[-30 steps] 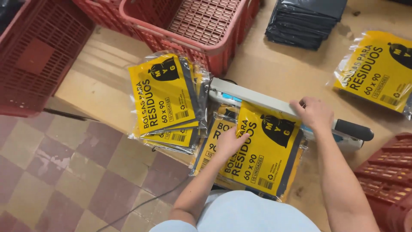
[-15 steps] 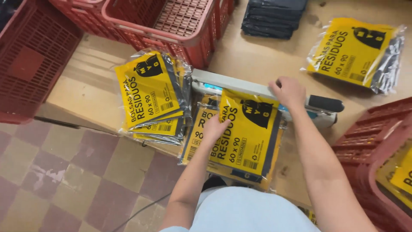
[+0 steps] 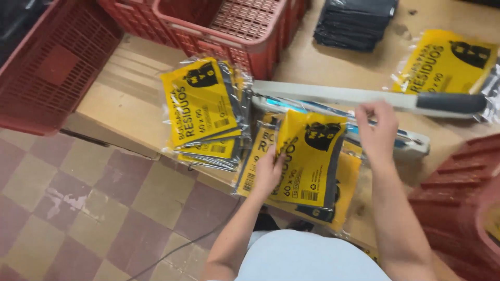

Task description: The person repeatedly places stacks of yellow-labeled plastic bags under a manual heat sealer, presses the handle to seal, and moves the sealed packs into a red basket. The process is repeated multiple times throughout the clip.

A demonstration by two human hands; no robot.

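A: Containers? 
B: Red basket (image 3: 245, 21) at tabletop (image 3: 130, 88) edge, contents unclear.

A: Item? 
B: Yellow-black packet (image 3: 307, 156), under sealer arm (image 3: 364, 96). Your left hand (image 3: 268, 171) fingers press it; right hand (image 3: 377, 127) fingers pinch its top edge.
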